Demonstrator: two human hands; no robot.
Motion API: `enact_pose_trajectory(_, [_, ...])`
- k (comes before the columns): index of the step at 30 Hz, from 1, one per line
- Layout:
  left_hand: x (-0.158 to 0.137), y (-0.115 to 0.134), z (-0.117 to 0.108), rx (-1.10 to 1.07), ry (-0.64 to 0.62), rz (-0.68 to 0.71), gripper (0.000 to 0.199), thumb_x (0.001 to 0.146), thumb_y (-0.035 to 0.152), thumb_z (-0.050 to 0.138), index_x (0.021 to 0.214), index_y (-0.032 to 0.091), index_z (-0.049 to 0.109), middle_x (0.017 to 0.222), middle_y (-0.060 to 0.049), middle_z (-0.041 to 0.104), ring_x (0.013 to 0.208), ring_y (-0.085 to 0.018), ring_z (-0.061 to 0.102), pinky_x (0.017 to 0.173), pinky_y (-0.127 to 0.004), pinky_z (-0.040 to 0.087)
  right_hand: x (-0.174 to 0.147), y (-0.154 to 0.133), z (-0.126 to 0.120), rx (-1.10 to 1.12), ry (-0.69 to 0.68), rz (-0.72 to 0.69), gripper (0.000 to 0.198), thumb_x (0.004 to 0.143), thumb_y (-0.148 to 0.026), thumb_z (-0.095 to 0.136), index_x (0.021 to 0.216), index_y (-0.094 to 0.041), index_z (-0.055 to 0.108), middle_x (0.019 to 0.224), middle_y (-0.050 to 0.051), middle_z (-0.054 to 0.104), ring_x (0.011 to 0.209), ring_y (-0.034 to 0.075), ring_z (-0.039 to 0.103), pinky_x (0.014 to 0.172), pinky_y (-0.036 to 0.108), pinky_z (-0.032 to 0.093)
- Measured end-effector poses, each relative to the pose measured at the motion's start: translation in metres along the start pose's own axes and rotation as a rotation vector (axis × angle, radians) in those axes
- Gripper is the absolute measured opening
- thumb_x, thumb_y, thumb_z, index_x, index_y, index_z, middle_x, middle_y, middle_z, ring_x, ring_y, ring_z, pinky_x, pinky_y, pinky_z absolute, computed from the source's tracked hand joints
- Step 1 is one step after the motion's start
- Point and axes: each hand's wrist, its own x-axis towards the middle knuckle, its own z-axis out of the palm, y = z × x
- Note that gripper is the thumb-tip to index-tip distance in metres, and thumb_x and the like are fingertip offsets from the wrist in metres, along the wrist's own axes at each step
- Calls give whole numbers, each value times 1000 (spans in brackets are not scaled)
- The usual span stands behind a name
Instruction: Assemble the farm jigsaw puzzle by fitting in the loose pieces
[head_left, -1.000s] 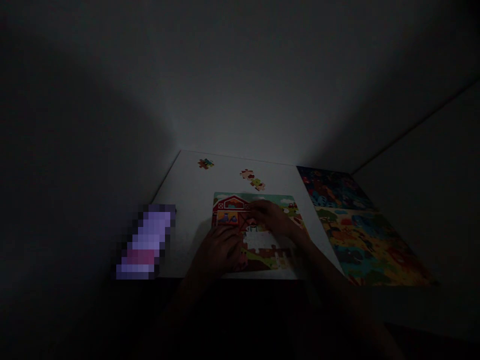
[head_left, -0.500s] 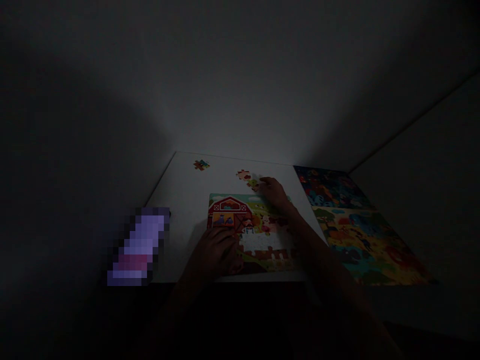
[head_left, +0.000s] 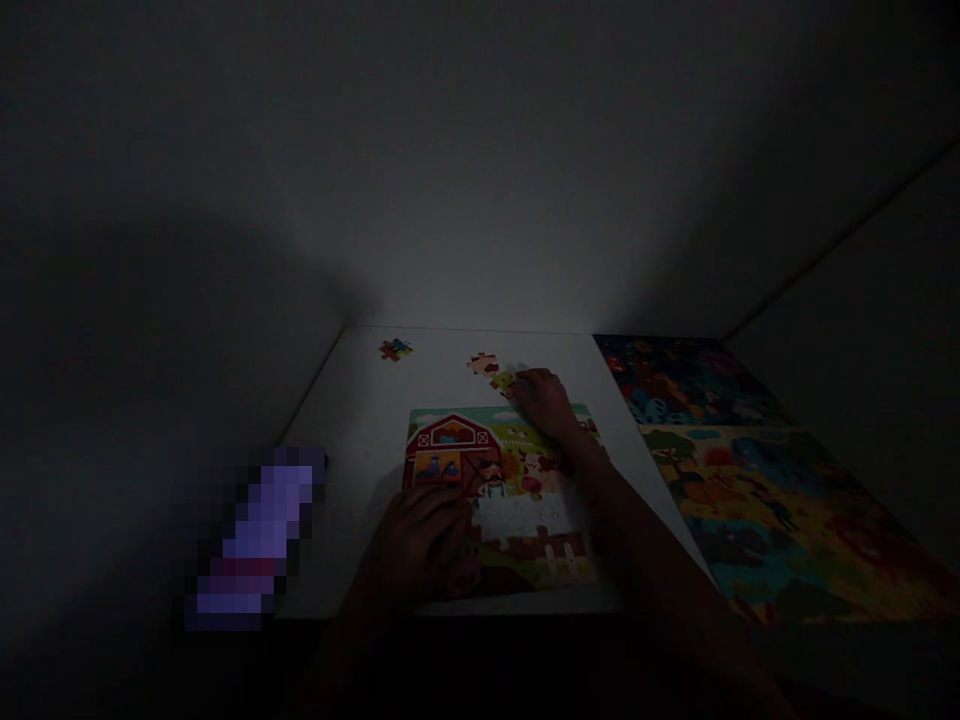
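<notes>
Loose puzzle piece (head_left: 503, 381) under right hand (head_left: 546, 402); left hand (head_left: 424, 540) on farm puzzle (head_left: 517, 500).

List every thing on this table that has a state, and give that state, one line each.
Farm jigsaw puzzle with red barn: partly assembled, white gap in the middle.
Green loose puzzle piece: flat on the table, at the right hand's fingers.
Pink loose puzzle piece: lying loose, untouched.
Dark multicoloured loose piece: lying loose, far corner.
Colourful animal picture sheet: lying flat.
Left hand: resting on the puzzle's near left part.
Right hand: reaching to the green piece.
</notes>
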Motion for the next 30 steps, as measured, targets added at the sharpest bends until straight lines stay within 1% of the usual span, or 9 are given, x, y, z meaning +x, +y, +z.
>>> enact_pose_trajectory(5, [2, 2, 0, -15, 2, -26, 21, 95, 23, 50, 101, 21, 70, 103, -6, 73, 98, -20, 66, 85, -39, 55, -2, 2, 2, 7, -8, -24, 31, 92, -33, 55, 113, -14, 67, 117, 15, 66, 111, 26, 60, 96, 39, 44])
enact_pose_trajectory(10, [2, 3, -1, -30, 1, -32, 21, 94, 22, 50, 102, 20, 70, 102, -5, 73, 97, -19, 65, 85, -39, 55, -3, 1, -2, 41, -40, -25, 34, 93, -36, 53, 113, -13, 67, 116, 16, 67, 113, 28, 59, 98, 40, 43])
enact_pose_trajectory(13, [2, 6, -2, -44, -5, -53, 20, 93, 20, 51, 100, 21, 70, 101, -5, 73, 97, -19, 65, 85, -39, 54, -2, -3, -8, 62, -53, 0, 33, 93, -31, 48, 112, -13, 68, 118, 16, 67, 115, 28, 59, 99, 42, 43])
enact_pose_trajectory(16, [2, 7, -2, -71, 21, -51, 17, 92, 20, 53, 95, 20, 70, 99, -4, 72, 97, -19, 64, 86, -38, 53, -2, -15, -11, 81, -39, 4, 33, 92, -32, 48, 112, -15, 68, 118, 16, 67, 112, 29, 60, 99, 43, 44])
enact_pose_trajectory(19, [1, 6, 0, -88, 28, -51, 13, 91, 19, 56, 93, 20, 69, 97, -4, 72, 97, -19, 63, 88, -38, 51, -1, -33, -5, 181, -37, -73, 32, 91, -31, 49, 113, -17, 67, 119, 13, 66, 109, 26, 62, 97, 42, 46])
enact_pose_trajectory(23, [-2, 3, 6, -84, 62, -34, 9, 91, 18, 58, 92, 19, 67, 97, -3, 71, 98, -19, 63, 89, -37, 50, 15, -68, 16, 312, -161, -142, 31, 89, -27, 53, 116, -18, 64, 119, 11, 67, 99, 21, 65, 88, 36, 51])
enact_pose_trajectory(26, [-5, 1, 9, -88, 77, -35, 9, 91, 19, 58, 92, 19, 67, 98, -3, 71, 98, -19, 62, 89, -38, 50, 38, -102, 36, 279, -266, -121, 34, 89, -26, 56, 120, -14, 63, 117, 13, 66, 101, 20, 64, 90, 33, 49])
enact_pose_trajectory(29, [-6, -1, 10, -89, 60, -31, 8, 89, 18, 60, 92, 19, 68, 99, -3, 71, 98, -21, 62, 90, -41, 49, 62, -139, 57, 173, -274, -33, 38, 90, -28, 56, 125, -15, 61, 125, 13, 63, 109, 19, 62, 95, 29, 46])
enact_pose_trajectory(30, [-6, -2, 11, -83, 57, -28, 9, 88, 18, 61, 93, 19, 68, 99, -4, 71, 97, -22, 61, 90, -42, 49, 69, -150, 64, 151, -269, -10, 40, 89, -30, 58, 126, -15, 60, 125, 14, 63, 112, 21, 61, 95, 30, 45])
